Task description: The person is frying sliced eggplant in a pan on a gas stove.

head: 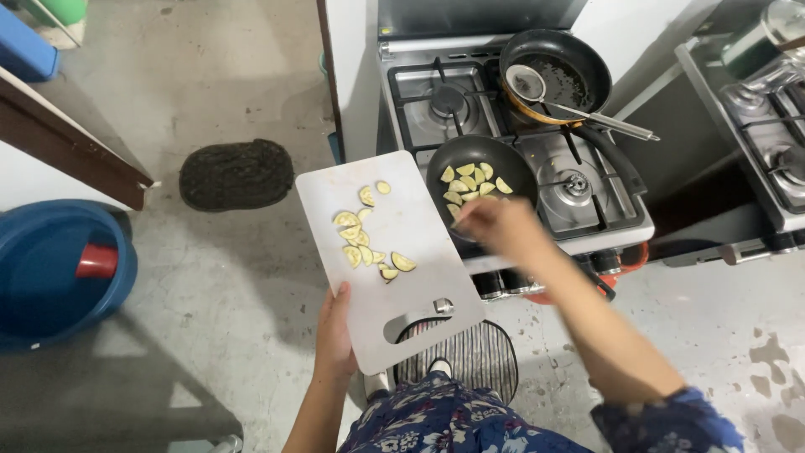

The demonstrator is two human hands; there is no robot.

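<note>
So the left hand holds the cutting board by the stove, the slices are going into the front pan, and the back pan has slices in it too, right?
Not quite: in the head view, the back pan holds only a strainer spoon, no slices. The left hand does hold the cutting board, and slices lie in the front pan.

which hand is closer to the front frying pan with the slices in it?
Right. The right hand is at the front rim of the frying pan, blurred. The left hand grips the edge of the cutting board, well short of the pan.

Left hand (335,335) clamped, thumb up; right hand (495,226) blurred — arm stretched forward, fingers bunched.
</note>
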